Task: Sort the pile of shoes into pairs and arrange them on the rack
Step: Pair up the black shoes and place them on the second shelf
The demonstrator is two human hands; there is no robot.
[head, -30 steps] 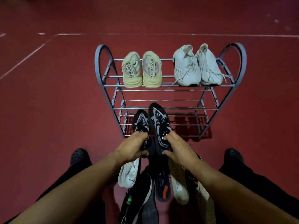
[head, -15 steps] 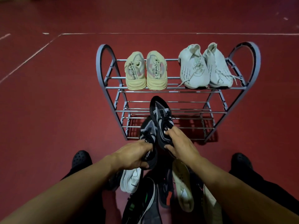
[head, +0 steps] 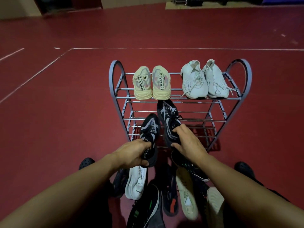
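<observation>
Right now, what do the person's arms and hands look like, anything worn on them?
Both forearms are bare to the frame's edge, with no sleeve showing. The left hand and right hand wear no gloves; no watch, ring or bracelet is visible.

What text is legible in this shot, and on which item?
"APAOREN": strap of the left cream chunky sneaker on the top shelf; start cut off.
"S CAPAO": strap of the right cream chunky sneaker; partly hidden.
"PO": heel tab of the black knit sneaker in the left hand; rest covered.
Small print on the white sneaker in the floor pile: too small to read.
</observation>
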